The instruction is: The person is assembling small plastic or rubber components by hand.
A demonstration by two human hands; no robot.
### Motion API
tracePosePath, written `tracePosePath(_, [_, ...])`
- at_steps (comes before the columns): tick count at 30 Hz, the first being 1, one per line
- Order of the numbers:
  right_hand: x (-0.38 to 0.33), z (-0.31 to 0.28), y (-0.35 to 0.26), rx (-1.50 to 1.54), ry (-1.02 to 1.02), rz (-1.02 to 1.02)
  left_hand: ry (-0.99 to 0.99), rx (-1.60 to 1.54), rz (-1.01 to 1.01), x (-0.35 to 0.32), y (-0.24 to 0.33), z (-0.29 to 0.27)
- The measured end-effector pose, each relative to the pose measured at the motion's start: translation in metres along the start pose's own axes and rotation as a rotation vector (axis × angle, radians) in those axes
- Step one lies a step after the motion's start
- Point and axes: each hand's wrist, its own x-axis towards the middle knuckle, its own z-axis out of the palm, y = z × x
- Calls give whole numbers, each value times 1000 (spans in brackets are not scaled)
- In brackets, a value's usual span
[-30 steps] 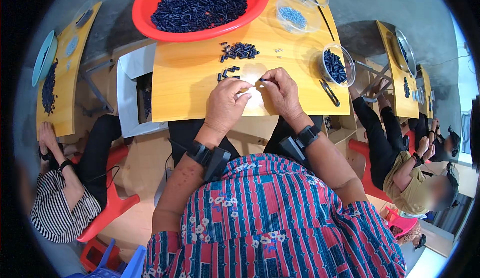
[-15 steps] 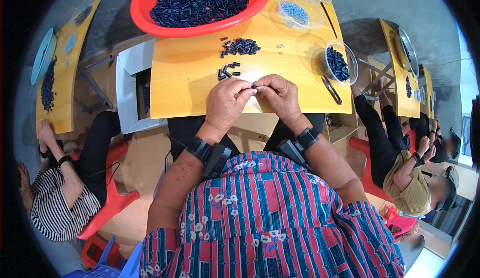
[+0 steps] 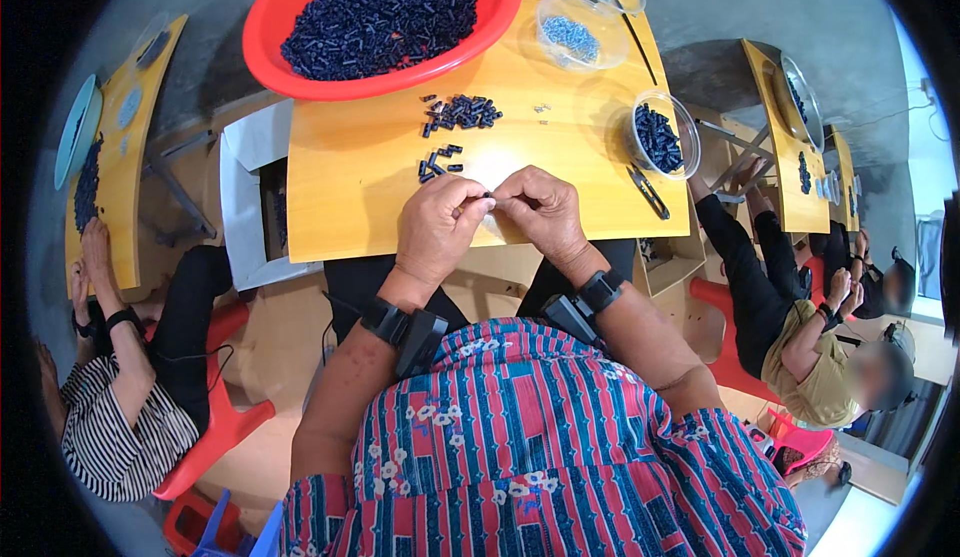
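Observation:
Near the front edge of the yellow table, my left hand [image 3: 438, 225] pinches a small black cylindrical part [image 3: 488, 196] between thumb and forefinger. My right hand [image 3: 545, 215] is closed in a pinch just beside that part; whatever its fingertips hold is too small and hidden to make out. Beyond my left hand lie several loose black cylindrical parts [image 3: 440, 162], and behind them a larger heap of the same parts [image 3: 468, 114]. A few tiny pale bits [image 3: 541, 110] are scattered to the right of the heap.
At the back stands a red basin [image 3: 265, 62] full of black parts. To the right are a clear tub of black parts [image 3: 660, 137], black-handled snips or tweezers [image 3: 649, 193], and a clear bowl of small silvery bits [image 3: 570, 39]. Co-workers sit at tables on the left and right.
The view has shifted, moving the table slightly down and left. My hands stay together at the small black part, fingertips slightly rearranged. The left co-worker's hand now reaches a dark pile.

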Motion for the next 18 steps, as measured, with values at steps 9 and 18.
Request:
tracePosePath(9, [49, -40, -7, -574, 319, -5, -49, 24, -42, -4, -3, 0])
tracePosePath(18, [60, -49, 5, -778, 164, -105, -11, 66, 53, -2, 1, 0])
